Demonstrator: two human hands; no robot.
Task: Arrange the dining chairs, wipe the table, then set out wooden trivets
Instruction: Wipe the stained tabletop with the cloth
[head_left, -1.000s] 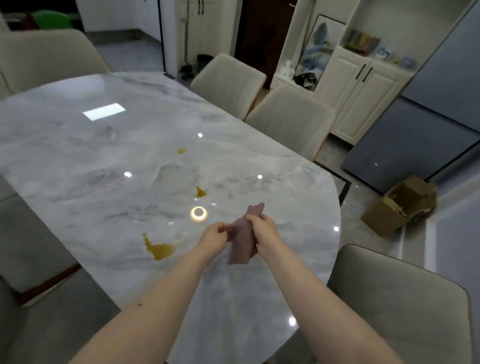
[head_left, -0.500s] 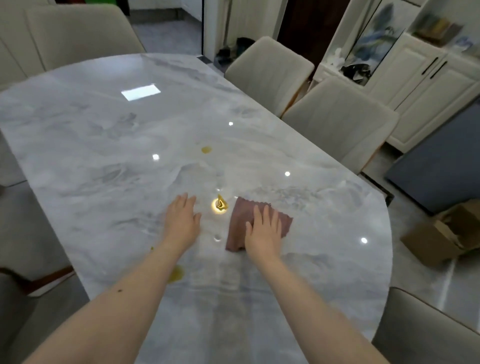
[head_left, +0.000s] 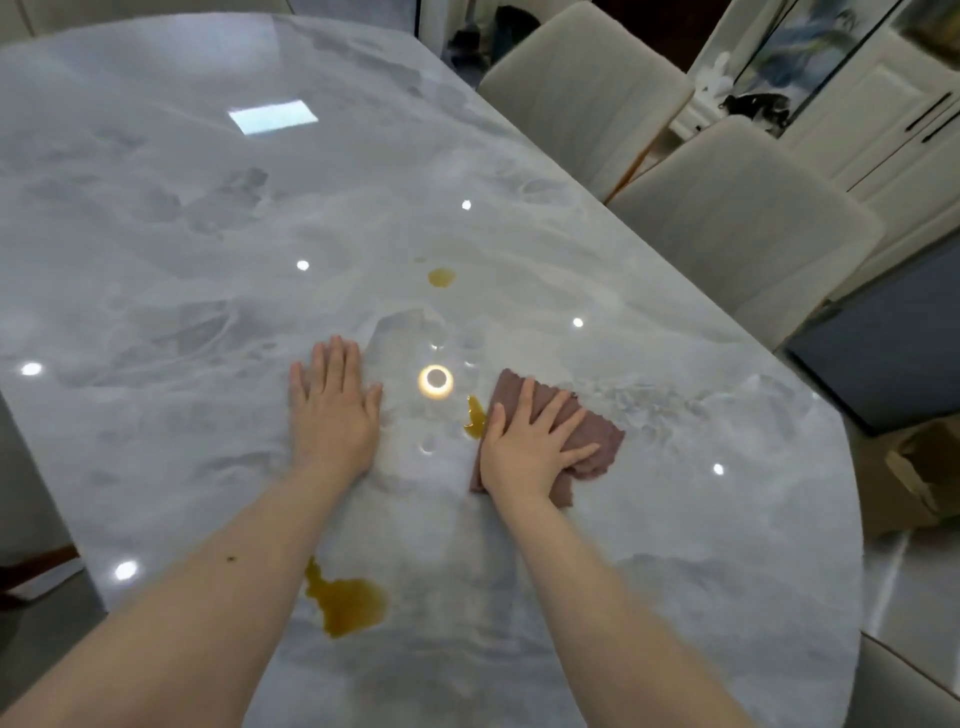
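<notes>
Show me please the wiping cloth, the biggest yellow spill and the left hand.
wiping cloth (head_left: 597, 436), head view, on its bare right part.
biggest yellow spill (head_left: 348, 603), head view, on its middle.
left hand (head_left: 335, 415), head view, on its back.

Left hand (head_left: 332, 415): flat on bench (head_left: 182, 312), left of cloth (head_left: 592, 441).
Right hand (head_left: 530, 452): on cloth.
Chairs (head_left: 737, 228): along bench's right edge.

A brown cardboard box (head_left: 914, 478) sits on the floor at right. Behind it stand a dark grey cabinet panel (head_left: 883, 364) and white cupboard doors (head_left: 893, 109) with black handles.
</notes>
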